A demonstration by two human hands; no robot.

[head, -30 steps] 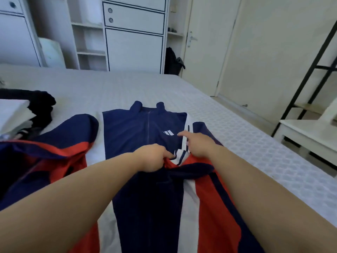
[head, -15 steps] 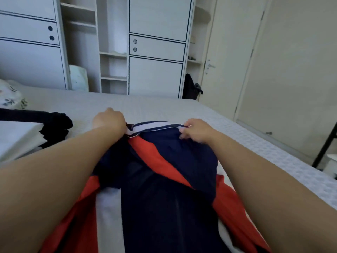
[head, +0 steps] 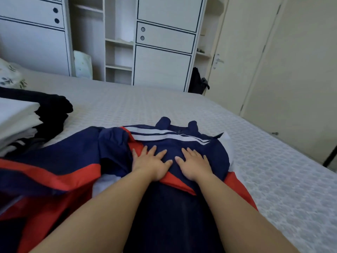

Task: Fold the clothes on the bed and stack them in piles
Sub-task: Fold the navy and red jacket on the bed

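Flat on the quilted, textured bed (head: 273, 170), a smooth navy, red and white jacket (head: 113, 156) is pressed by the left hand (head: 148, 162) and right hand (head: 193, 164), fingers straight and spread, side by side.

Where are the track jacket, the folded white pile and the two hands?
track jacket (head: 200, 156): head view, navy chest panel.
folded white pile (head: 16, 114): head view, top layer.
left hand (head: 148, 161): head view, back.
right hand (head: 194, 163): head view, back.
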